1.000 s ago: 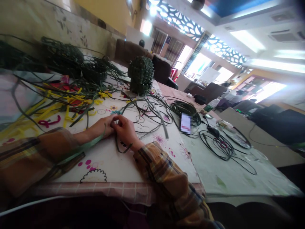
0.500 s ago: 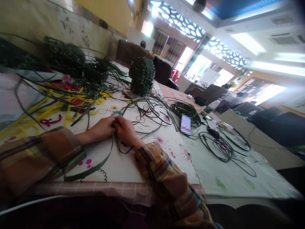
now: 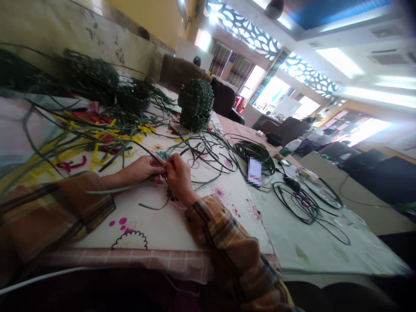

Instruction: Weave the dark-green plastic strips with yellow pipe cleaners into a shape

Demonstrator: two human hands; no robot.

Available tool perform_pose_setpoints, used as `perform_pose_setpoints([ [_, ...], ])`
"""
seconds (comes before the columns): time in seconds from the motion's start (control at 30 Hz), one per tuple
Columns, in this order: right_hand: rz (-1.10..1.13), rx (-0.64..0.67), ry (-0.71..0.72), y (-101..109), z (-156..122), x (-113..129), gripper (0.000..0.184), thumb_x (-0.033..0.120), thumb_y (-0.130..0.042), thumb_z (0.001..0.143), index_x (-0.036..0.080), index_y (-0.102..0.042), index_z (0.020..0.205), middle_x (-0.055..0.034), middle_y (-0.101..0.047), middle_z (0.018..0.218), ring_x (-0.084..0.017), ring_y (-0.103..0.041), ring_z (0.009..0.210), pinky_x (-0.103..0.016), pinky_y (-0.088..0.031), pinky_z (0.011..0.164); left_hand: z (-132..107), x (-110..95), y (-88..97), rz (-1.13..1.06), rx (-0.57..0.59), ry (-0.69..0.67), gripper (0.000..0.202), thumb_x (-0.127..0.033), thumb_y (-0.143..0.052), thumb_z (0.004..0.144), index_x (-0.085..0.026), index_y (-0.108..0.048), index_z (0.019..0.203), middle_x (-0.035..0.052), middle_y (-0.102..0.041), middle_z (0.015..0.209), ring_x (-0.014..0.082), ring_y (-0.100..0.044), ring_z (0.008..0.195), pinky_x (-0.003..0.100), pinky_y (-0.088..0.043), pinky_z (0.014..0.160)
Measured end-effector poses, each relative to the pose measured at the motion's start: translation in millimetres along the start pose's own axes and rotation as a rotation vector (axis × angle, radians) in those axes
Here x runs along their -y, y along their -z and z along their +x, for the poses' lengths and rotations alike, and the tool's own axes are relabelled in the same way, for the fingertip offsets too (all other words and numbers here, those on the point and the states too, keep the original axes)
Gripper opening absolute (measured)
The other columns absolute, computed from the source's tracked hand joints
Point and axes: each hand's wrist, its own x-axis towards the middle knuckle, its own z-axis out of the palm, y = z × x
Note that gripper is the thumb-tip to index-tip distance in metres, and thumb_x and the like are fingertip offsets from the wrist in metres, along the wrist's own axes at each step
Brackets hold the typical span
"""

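My left hand (image 3: 143,168) and my right hand (image 3: 178,177) meet fingertip to fingertip above the flowered tablecloth (image 3: 156,221). Both pinch a long dark green strip (image 3: 117,189) that runs left from the fingers across my left forearm. A short curved end of green strip (image 3: 152,206) lies on the cloth just below the hands. More loose green strips (image 3: 201,151) fan out beyond my fingers. A rounded woven green basket (image 3: 195,104) stands farther back.
Yellow and red strips (image 3: 94,147) are heaped at the left with other dark woven pieces (image 3: 94,80). A coil of green strip (image 3: 255,151), a phone (image 3: 255,171) and black cables (image 3: 302,201) lie to the right. Chairs and a person sit far back.
Both hands lifted slightly and shifted right. The green strip, which looped down toward the table edge, now runs straighter across my left forearm.
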Motion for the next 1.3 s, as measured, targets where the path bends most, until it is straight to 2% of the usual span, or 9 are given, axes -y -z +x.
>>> perform_pose_setpoints([
  [0.23, 0.127, -0.036, -0.111, 5, 1, 6, 0.013, 0.022, -0.047, 0.086, 0.023, -0.042, 0.074, 0.0056, -0.050, 0.062, -0.012, -0.047, 0.060, -0.023, -0.037, 0.060, -2, 0, -2.8, -0.086, 0.000, 0.016, 0.031, -0.034, -0.084, 0.068, -0.016, -0.061, 0.078, 0.0011, -0.066, 0.067, 0.0096, -0.055, 0.047, 0.028, -0.056, 0.057],
  [0.37, 0.134, -0.067, -0.107, 5, 3, 4, 0.013, 0.021, -0.049, 0.084, 0.022, -0.042, 0.073, 0.0053, -0.048, 0.064, -0.012, -0.045, 0.062, -0.023, -0.036, 0.060, -4, -2, -4.7, -0.092, 0.015, 0.077, 0.032, -0.036, -0.084, 0.070, -0.015, -0.061, 0.078, 0.0007, -0.065, 0.067, 0.0084, -0.052, 0.047, 0.027, -0.056, 0.055],
  [0.57, 0.056, -0.041, -0.039, 5, 0, 2, 0.012, 0.023, -0.047, 0.087, 0.022, -0.042, 0.077, 0.0035, -0.052, 0.069, -0.013, -0.048, 0.066, -0.024, -0.038, 0.064, -12, -9, -12.2, -0.164, -0.074, 0.158, 0.027, -0.033, -0.081, 0.074, -0.015, -0.061, 0.076, -0.0026, -0.055, 0.056, 0.0082, -0.049, 0.048, 0.020, -0.051, 0.049],
  [0.73, 0.030, -0.034, 0.023, 4, -3, 5, 0.012, 0.023, -0.047, 0.090, 0.022, -0.043, 0.078, 0.0025, -0.052, 0.072, -0.014, -0.049, 0.068, -0.025, -0.039, 0.066, -15, -13, -14.9, -0.197, -0.086, 0.204, 0.021, -0.029, -0.077, 0.078, -0.013, -0.064, 0.081, 0.0067, -0.068, 0.081, 0.0151, -0.065, 0.067, 0.023, -0.055, 0.055],
  [0.83, 0.055, -0.017, 0.057, 3, -4, 6, 0.013, 0.024, -0.047, 0.090, 0.023, -0.043, 0.078, 0.0029, -0.051, 0.070, -0.013, -0.047, 0.066, -0.025, -0.037, 0.063, -14, -9, -13.4, -0.174, -0.064, 0.163, 0.025, -0.033, -0.078, 0.077, -0.014, -0.061, 0.082, 0.0073, -0.070, 0.083, 0.0182, -0.068, 0.073, 0.025, -0.055, 0.060],
  [1.03, 0.060, 0.048, 0.052, 7, 1, 3, 0.014, 0.026, -0.052, 0.088, 0.022, -0.045, 0.077, 0.0035, -0.051, 0.067, -0.013, -0.046, 0.063, -0.024, -0.036, 0.061, -13, 0, -12.1, -0.147, -0.048, 0.065, 0.030, -0.033, -0.079, 0.074, -0.017, -0.056, 0.085, 0.0015, -0.068, 0.077, 0.0160, -0.066, 0.067, 0.027, -0.054, 0.065],
  [1.17, 0.033, 0.040, 0.053, 7, 3, -3, 0.010, 0.025, -0.049, 0.089, 0.022, -0.046, 0.079, 0.0026, -0.053, 0.068, -0.013, -0.048, 0.063, -0.024, -0.036, 0.060, -15, -3, -14.6, -0.169, -0.041, -0.004, 0.035, -0.027, -0.079, 0.074, -0.019, -0.056, 0.100, 0.0014, -0.070, 0.088, 0.0151, -0.068, 0.072, 0.027, -0.056, 0.071],
  [1.23, -0.022, 0.036, 0.038, 7, 2, -5, 0.010, 0.024, -0.047, 0.089, 0.022, -0.045, 0.079, 0.0017, -0.055, 0.071, -0.014, -0.049, 0.065, -0.024, -0.037, 0.062, -15, -5, -15.5, -0.173, -0.033, 0.004, 0.035, -0.025, -0.078, 0.074, -0.018, -0.059, 0.103, 0.0028, -0.071, 0.090, 0.0155, -0.068, 0.074, 0.027, -0.056, 0.071],
  [1.3, -0.060, 0.027, 0.040, 6, 1, -5, 0.010, 0.025, -0.047, 0.089, 0.023, -0.045, 0.079, 0.0013, -0.056, 0.073, -0.014, -0.050, 0.067, -0.025, -0.038, 0.063, -15, -6, -15.7, -0.172, -0.032, 0.047, 0.028, -0.027, -0.077, 0.075, -0.016, -0.062, 0.096, 0.0034, -0.070, 0.083, 0.0152, -0.067, 0.071, 0.026, -0.055, 0.068],
])
